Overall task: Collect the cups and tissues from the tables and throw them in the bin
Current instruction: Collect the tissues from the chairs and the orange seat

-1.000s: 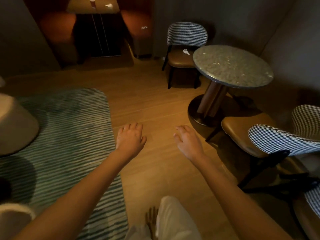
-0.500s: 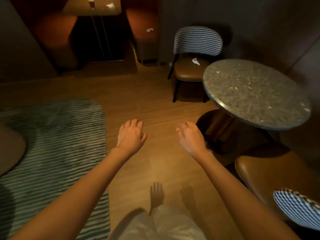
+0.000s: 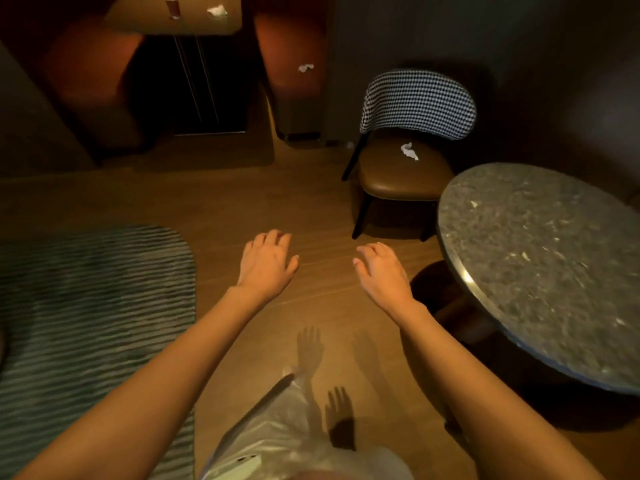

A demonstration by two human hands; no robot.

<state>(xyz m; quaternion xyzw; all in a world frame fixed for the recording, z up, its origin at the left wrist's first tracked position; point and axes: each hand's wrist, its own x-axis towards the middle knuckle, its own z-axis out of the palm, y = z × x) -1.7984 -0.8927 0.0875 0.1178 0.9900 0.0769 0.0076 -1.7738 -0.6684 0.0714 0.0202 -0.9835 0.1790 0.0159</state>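
Fingers of both hands, left [image 3: 266, 263] and right [image 3: 382, 275], hang relaxed and empty above the floor; ahead lie a chair-seat tissue [image 3: 409, 151] and, farther, a cup [image 3: 172, 5].

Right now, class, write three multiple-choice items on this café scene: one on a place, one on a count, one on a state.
1. Where does the nearest crumpled white tissue lie?
A. brown chair seat
B. round speckled stone table
C. striped green rug

2. How many white tissues show?
A. one
B. three
C. five

3. How are the left hand and right hand?
A. gripping cups
B. fists
C. open, holding nothing

Answers: 1 A, it rests on the seat; 2 B, seat, orange bench, far table; 3 C, fingers relaxed.
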